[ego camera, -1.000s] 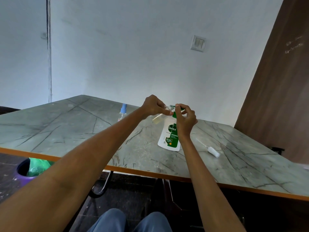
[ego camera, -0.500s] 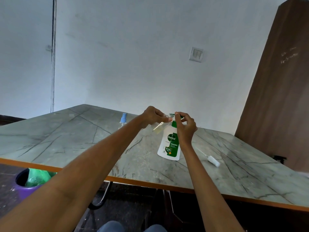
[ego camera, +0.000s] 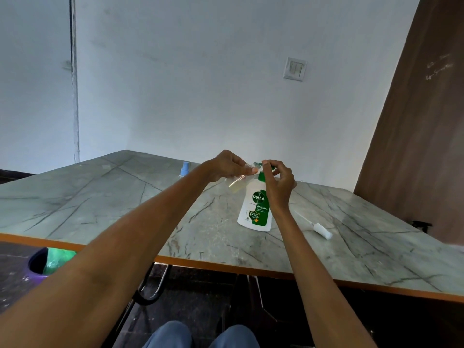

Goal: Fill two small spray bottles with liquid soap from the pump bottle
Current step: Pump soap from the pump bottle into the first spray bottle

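Marble-patterned desk (ego camera: 105, 212) carries the Dettol pump bottle (ego camera: 256, 209), whose green pump head (ego camera: 266, 167) the right hand (ego camera: 280, 183) fingers press while the left hand (ego camera: 227, 167) pinches a tilted small spray bottle (ego camera: 237, 185) under the spout to catch soap.

two spray bottles (ego camera: 236, 185) (ego camera: 185, 169), one pump bottle (ego camera: 256, 209)

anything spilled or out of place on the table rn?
No spill visible. The white spray head lies on its side on the table, off its bottle. The left hand holds the small clear bottle tilted at the pump bottle spout.
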